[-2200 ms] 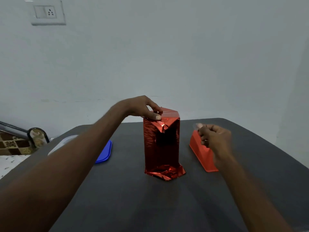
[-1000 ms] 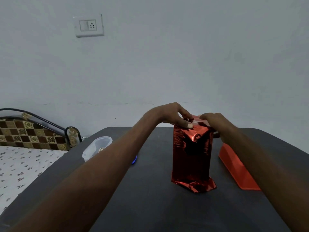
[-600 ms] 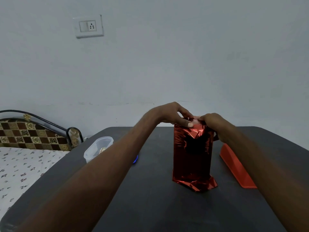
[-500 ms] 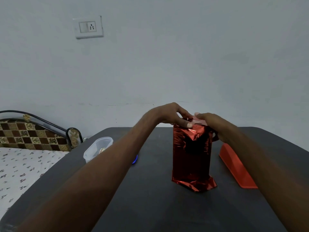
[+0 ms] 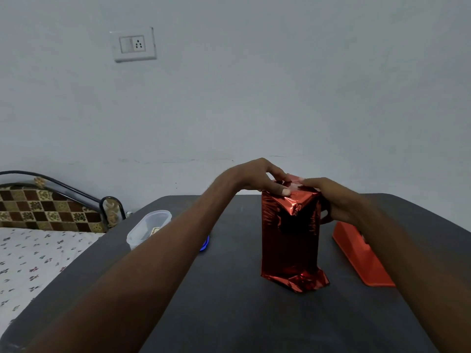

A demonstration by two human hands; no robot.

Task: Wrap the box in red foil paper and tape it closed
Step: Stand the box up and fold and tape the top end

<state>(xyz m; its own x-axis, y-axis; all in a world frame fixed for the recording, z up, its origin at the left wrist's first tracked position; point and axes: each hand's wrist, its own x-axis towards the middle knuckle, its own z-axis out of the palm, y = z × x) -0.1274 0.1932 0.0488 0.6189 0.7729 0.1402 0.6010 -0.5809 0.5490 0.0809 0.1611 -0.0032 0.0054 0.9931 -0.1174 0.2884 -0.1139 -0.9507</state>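
One foil-wrapped box (image 5: pixel 290 240). Two hands: left hand (image 5: pixel 257 178), right hand (image 5: pixel 339 200). One red tape dispenser (image 5: pixel 362 258). One clear plastic container (image 5: pixel 149 229). One dark table (image 5: pixel 229 314). One wall socket (image 5: pixel 134 44). One bed (image 5: pixel 33 253).

Bare table (image 5: pixel 229 314) in front of the foil-wrapped box (image 5: pixel 290 240), open for my hands. Orange tape dispenser (image 5: pixel 362 258) blocks right side; clear plastic container (image 5: pixel 149 229) near left edge, blue lid (image 5: pixel 205 244) beside it.
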